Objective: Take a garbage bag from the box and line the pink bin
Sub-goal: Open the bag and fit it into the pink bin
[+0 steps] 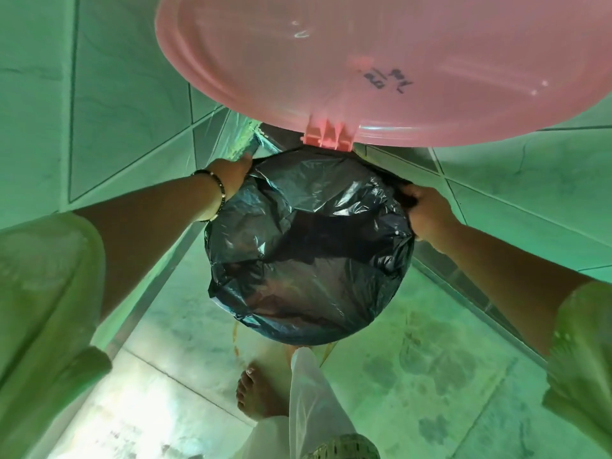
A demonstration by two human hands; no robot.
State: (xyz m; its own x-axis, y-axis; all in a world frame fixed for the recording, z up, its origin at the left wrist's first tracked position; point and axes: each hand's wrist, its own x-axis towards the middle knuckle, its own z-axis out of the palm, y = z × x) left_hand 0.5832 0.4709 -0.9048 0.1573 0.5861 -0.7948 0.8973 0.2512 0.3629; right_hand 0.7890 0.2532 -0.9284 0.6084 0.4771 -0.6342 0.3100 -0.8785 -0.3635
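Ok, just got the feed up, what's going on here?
A person is lining a pink bin with a black garbage bag. The pink lid is flipped up at the back. The bag is already spread over the bin's mouth, its edge folded over the rim. The left hand is at the bag's edge at the back left; the right hand grips the edge on the right. The bag's middle looks crumpled, not yet pushed down.

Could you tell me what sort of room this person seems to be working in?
Probably a bathroom or utility corner of a home. The walls and floor are tiled, a lidded pink bin stands in the corner with a black garbage bag over it, and the person stands barefoot.
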